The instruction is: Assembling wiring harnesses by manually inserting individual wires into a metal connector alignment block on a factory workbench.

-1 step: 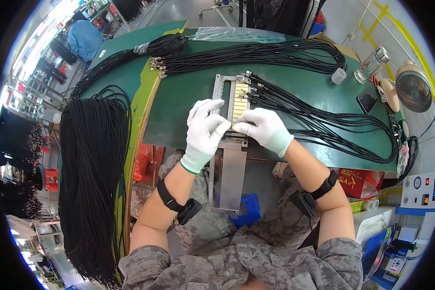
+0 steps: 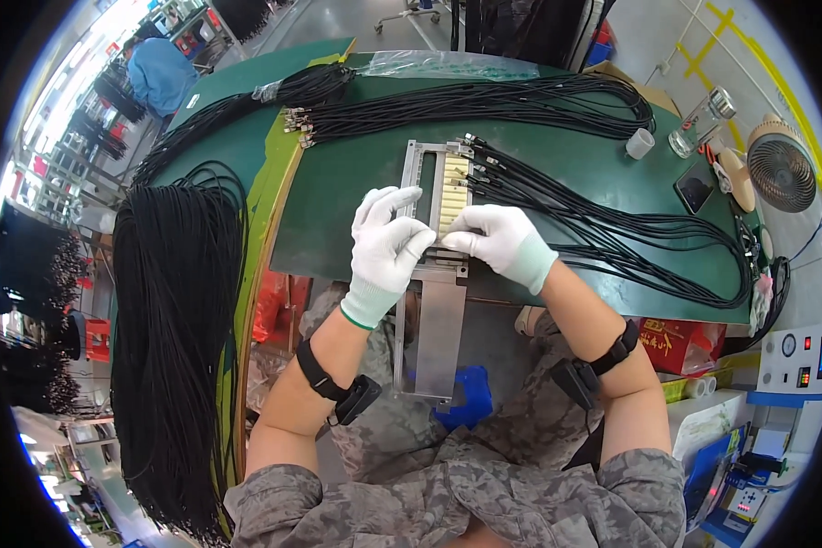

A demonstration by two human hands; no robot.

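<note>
Both gloved hands, left hand (image 2: 388,242) w/ fingers spread, right hand (image 2: 500,241) pinching, on the metal tray (image 2: 434,301). Looks stiff, prob heavy-ish, so grab the side rails imo.

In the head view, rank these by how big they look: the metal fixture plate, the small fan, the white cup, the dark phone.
1. metal fixture plate, by far the largest.
2. small fan.
3. dark phone.
4. white cup, smallest.
The fan, phone and cup sit near the curved rim, so the lens may shrink them.

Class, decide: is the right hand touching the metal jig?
Touching. The head view shows the right hand with fingertips pressed on the metal jig at its cream comb strip.
</note>
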